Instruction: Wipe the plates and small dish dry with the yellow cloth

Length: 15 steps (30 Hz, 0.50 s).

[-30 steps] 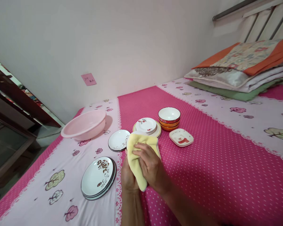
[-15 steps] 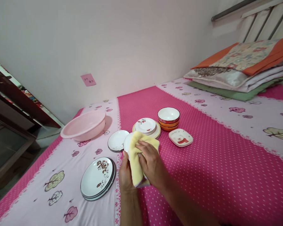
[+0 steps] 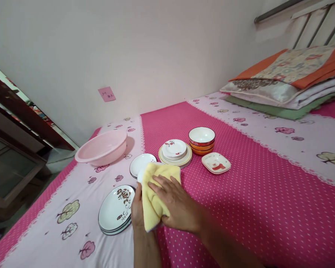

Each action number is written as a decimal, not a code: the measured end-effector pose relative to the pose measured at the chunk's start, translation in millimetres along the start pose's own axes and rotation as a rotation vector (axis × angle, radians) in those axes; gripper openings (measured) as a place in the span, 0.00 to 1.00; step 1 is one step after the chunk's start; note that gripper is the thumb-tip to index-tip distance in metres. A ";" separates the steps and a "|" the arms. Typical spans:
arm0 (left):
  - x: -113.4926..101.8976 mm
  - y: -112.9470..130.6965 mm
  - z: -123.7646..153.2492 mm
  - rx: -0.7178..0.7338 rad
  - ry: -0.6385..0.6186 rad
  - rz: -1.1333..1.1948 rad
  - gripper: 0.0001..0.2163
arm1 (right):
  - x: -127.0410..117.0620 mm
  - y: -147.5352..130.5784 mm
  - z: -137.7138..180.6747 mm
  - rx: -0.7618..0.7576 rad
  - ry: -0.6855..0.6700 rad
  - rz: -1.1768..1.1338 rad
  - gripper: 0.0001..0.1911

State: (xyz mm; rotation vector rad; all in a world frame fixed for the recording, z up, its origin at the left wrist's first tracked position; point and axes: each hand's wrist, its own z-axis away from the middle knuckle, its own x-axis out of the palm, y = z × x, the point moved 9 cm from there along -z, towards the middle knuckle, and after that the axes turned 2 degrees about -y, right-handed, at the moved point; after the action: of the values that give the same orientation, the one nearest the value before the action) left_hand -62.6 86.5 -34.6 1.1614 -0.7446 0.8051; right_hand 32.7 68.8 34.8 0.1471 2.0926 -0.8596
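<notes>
My left hand (image 3: 138, 208) grips the edge of a small white plate (image 3: 140, 176), most of which a yellow cloth (image 3: 151, 210) hides. Across that cloth lies my right hand (image 3: 180, 204), fingers spread and pressing it against the plate, thumb at its lower edge. Just behind the held plate, a pair of similar white plates (image 3: 139, 162) is partly covered by it. To the left of my hands is a stack of larger white plates with brown flowers (image 3: 114, 210). Beyond the cloth, small red-flowered plates (image 3: 174, 148) rest on yellow-rimmed plates (image 3: 189, 158).
Orange bowls with white insides (image 3: 202, 135) are stacked right of the plates, beside square dishes (image 3: 215, 162). A pink basin (image 3: 102, 147) stands at the left. Folded bedding and pillows (image 3: 279, 91) lie at the far right against the wall. Everything sits on a pink patterned bedsheet (image 3: 254, 193).
Both hands, with the plate and cloth, have moved slightly left and towards me. My right hand's fingers have spread out flatter over the cloth. The view has shifted a little.
</notes>
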 end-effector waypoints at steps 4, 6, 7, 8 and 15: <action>-6.9 -2.3 -10.1 -0.029 -0.115 0.012 0.27 | 5.3 -2.9 1.3 0.065 0.125 0.157 0.43; -6.2 -3.5 -12.9 -0.027 -0.122 0.026 0.27 | 4.0 -4.8 1.4 0.080 0.196 0.204 0.39; -4.2 -4.8 -13.1 -0.030 -0.108 0.034 0.27 | 2.4 -5.2 1.3 0.083 0.222 0.214 0.37; -1.1 -6.0 -12.6 -0.027 -0.085 0.039 0.27 | 0.2 -5.0 1.2 0.086 0.243 0.217 0.35; 26.5 1.2 0.4 0.186 0.122 -0.164 0.20 | -31.9 7.5 5.5 0.068 0.407 0.037 0.30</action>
State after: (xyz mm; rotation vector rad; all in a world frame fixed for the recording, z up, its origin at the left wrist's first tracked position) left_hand -50.0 90.5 -11.5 1.3091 -0.4738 0.8119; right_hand 59.6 77.2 52.6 0.4267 2.4268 -0.9387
